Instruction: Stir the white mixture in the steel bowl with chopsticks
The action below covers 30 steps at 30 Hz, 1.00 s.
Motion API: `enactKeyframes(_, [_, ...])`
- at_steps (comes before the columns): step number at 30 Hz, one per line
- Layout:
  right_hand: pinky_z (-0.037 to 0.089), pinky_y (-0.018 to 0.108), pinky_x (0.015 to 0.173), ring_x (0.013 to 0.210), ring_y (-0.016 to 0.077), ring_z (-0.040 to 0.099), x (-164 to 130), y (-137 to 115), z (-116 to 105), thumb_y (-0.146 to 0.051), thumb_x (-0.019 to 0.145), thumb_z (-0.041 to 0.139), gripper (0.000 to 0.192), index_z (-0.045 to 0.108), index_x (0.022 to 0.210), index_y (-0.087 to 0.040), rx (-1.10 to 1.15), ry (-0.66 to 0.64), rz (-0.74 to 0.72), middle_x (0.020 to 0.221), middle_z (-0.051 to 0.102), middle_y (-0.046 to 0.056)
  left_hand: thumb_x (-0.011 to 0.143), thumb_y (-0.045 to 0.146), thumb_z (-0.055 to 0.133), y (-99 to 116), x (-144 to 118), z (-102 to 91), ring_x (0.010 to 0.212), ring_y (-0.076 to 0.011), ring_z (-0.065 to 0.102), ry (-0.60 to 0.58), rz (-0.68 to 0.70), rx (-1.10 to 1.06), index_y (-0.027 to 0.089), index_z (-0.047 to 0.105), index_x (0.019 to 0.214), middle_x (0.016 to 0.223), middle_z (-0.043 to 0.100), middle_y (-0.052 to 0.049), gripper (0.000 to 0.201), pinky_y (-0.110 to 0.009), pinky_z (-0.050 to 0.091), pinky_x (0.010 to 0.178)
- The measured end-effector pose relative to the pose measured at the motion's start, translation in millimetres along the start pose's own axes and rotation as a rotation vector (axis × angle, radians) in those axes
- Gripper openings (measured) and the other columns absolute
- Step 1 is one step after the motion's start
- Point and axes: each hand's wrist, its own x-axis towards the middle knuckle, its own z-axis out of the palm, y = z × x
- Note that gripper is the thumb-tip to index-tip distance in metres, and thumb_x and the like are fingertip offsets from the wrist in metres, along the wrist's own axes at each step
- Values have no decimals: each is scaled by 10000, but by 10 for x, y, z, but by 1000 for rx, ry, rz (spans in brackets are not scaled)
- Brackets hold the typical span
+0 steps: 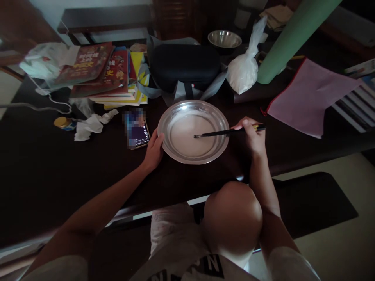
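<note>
At the far left of the dark surface lie a white plastic bag, a small yellow-capped jar and crumpled tissue, with a stack of books behind them. Just right of the tissue a phone lies flat, close beside the left hand.

That hand rests on the surface with its fingers curled loosely against the left rim of the metal bowl, bracing it rather than gripping it. The bowl sits near the middle of the surface, wide and shallow, holding a thin white batter. It looks light, stiff and smooth-sided, so it would likely slide or spin easily; the rim is the sensible place to hold it, and tilting it would probably spill the liquid.

The chopsticks reach from the right across the bowl, tips in the batter near its centre. They seem thin, rigid and light, and are held at their right end. The right hand is just outside the bowl's right rim, fingers pinched around them.

Behind the bowl are a black case and a small steel bowl; further right stand a knotted bag of white powder, a green roll, a pink pouch and more books.
</note>
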Motion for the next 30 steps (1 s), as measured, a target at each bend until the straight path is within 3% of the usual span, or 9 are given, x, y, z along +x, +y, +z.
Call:
enactKeyframes(5, [605,378,810,798,213,765,0,-10,10,-701,887,740,449,818,742,-283,-41,-106,-29,776,800,17,855,653,785,-17,5,-7,1126,-302,743,24,-5,-8,262,714,1228,1157,784,-61,545,-444,614,1006])
enactKeyframes(9, [591,356,790,745,189,751,5,-4,1,-664,903,746,427,805,718,-284,3,3,-12,723,775,-4,861,658,777,-4,1,1,1122,-304,739,26,-9,-1,258,727,1232,1167,779,-72,548,-454,617,1007])
enactKeyframes(14, [593,358,820,805,200,765,6,-12,10,-665,898,752,420,829,746,-282,-25,-98,-32,778,797,14,907,627,734,11,-4,10,1166,-313,732,-5,4,11,257,704,1267,1190,770,-80,517,-479,613,1029])
enactKeyframes(19, [611,374,793,731,200,750,2,-5,11,-688,900,731,467,792,691,-275,-5,30,-10,703,754,3,897,622,747,22,-8,15,1170,-316,736,1,0,-7,256,702,1227,1191,770,-78,495,-480,611,1041])
enactKeyframes(24, [614,392,835,825,223,769,5,-22,32,-699,881,748,440,826,739,-290,-36,-97,-52,791,806,24,883,646,762,12,-1,10,1186,-319,731,4,9,-7,259,709,1233,1188,773,-78,524,-476,606,1051])
enactKeyframes(30, [613,396,835,762,208,755,-1,-34,22,-680,910,727,447,796,705,-289,-3,-7,-26,733,774,5,893,655,749,-4,-3,4,1211,-325,721,9,14,15,250,712,1250,1188,776,-85,541,-476,600,1058])
